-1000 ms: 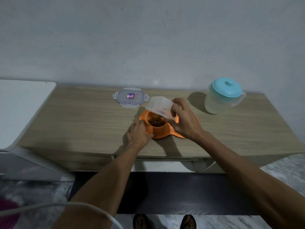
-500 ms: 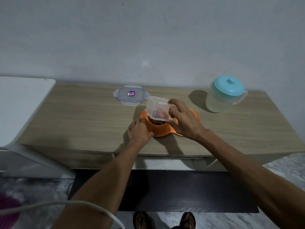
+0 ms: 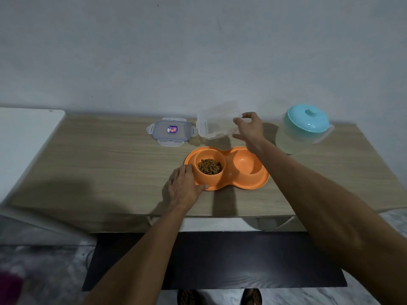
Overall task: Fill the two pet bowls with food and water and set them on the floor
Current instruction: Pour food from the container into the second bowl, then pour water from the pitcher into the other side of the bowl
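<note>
Double bowl (image 3: 229, 172) on table (image 3: 110, 168), kibble (image 3: 209, 166) in left cup.
Clear container (image 3: 217, 121) blurred, contact with table unclear; right hand (image 3: 250, 128) reaches out, pinching its end. Left hand (image 3: 186, 189) lies flat, fingers resting against bowl rim.

Orange double bowl (image 3: 229, 172), kibble (image 3: 209, 166) in left well

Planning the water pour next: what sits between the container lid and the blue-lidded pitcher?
In the head view, the clear container, held by the right hand, lies between the lid and the pitcher.
</note>
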